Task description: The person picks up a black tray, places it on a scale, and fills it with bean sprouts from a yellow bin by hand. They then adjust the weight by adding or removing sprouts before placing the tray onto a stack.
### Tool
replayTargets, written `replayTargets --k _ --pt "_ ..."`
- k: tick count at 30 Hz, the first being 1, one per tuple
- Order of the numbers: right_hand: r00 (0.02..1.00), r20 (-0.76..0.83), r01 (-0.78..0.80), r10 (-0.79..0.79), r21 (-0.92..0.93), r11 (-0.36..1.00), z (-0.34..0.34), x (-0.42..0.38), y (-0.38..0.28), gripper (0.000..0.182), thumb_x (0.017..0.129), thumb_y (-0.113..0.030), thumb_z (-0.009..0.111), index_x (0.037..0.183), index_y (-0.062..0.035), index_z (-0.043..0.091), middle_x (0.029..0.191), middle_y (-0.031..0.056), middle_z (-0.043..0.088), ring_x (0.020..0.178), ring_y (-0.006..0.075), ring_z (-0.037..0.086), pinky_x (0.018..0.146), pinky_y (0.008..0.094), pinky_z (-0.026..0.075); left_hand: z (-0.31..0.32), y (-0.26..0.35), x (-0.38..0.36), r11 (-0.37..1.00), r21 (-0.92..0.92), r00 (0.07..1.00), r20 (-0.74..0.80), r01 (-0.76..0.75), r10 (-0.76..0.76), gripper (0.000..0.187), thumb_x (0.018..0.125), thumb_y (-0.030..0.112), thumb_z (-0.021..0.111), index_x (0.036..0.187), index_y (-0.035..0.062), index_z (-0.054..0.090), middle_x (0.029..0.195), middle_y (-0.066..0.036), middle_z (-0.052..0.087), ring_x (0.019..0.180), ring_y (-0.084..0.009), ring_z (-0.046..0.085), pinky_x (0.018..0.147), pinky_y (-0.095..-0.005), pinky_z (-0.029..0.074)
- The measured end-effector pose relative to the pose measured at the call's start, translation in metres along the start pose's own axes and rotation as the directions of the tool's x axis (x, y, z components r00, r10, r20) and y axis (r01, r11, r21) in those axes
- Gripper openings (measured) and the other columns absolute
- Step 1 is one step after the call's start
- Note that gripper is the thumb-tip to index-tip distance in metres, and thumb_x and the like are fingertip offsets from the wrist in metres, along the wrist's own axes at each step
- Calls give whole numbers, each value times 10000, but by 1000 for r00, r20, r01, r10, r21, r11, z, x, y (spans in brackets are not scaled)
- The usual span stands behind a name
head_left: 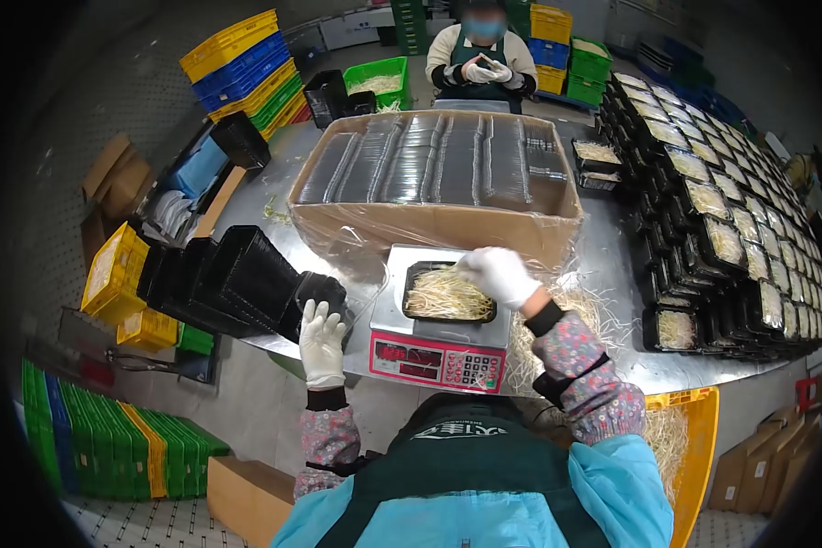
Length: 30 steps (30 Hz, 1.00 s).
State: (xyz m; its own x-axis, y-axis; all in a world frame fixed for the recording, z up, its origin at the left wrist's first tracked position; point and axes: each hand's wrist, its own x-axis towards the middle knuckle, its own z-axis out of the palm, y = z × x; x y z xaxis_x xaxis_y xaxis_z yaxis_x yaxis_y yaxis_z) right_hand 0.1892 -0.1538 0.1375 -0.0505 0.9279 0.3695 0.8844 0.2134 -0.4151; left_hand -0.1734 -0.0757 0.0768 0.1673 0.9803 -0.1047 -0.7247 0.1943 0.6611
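On the scale point(388, 312) rests a black tray point(449, 319) filled with pale bean sprouts point(445, 292). My right hand point(500, 276), in a white glove, comes in over the tray's right side. Its fingers are bunched together with the tips at the sprouts; I cannot tell what is pinched in them. My left hand point(322, 342), also gloved, is raised left of the scale with fingers stretched out. Right beside its fingertips is the end of a row of nested black trays point(247, 274). Red digits glow on the scale's display point(407, 354).
A large carton point(411, 219) of stacked clear plastic lids stands behind the scale. Loose sprouts point(580, 320) lie to the right, above a yellow crate point(699, 457). Packed sprout trays point(703, 196) are piled high at right. Across the table sits a person point(484, 55) with gloved hands together.
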Motion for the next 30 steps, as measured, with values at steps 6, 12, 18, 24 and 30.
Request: replayTargets --k 6,12,18,24,30 --pt "958 282 -55 54 -3 998 3 6 -3 691 722 -276 832 1341 -96 584 1193 189 657 1134 352 617 968 402 496 -7 17 -7 997 29 996 -53 -67 68 505 937 57 572 1429 88 468 1231 -91 643 944 -213 675 803 -359 581" --pt "960 130 -278 246 385 880 -65 -25 27 704 792 -166 810 1429 -99 519 1302 175 633 1122 277 642 967 369 513 -14 29 -8 990 60 982 -129 -131 137 405 968 123 584 1366 89 517 1161 -80 663 916 -201 664 767 -346 567" --pt "923 118 -348 368 664 662 -40 -42 2 309 957 -279 676 1153 -41 702 926 79 736 819 164 674 755 299 537 62 3 0 996 70 997 -37 -61 64 321 993 178 600 1297 84 557 1000 -66 666 796 -177 663 693 -305 560" --pt "929 328 142 -172 113 983 46 -100 -47 628 909 -347 658 1441 -77 460 1425 177 519 1321 321 497 1096 471 380 51 -18 26 999 43 999 44 -31 29 344 1017 205 560 1332 67 539 1065 -69 679 851 -186 665 724 -325 576" --pt "961 258 -49 103 -208 977 8 -171 24 466 929 -369 631 1337 -144 605 1343 59 630 1361 311 475 1174 565 193 48 -8 26 996 54 997 21 -69 68 338 990 134 593 1311 49 529 1036 -101 678 796 -201 683 694 -326 595"
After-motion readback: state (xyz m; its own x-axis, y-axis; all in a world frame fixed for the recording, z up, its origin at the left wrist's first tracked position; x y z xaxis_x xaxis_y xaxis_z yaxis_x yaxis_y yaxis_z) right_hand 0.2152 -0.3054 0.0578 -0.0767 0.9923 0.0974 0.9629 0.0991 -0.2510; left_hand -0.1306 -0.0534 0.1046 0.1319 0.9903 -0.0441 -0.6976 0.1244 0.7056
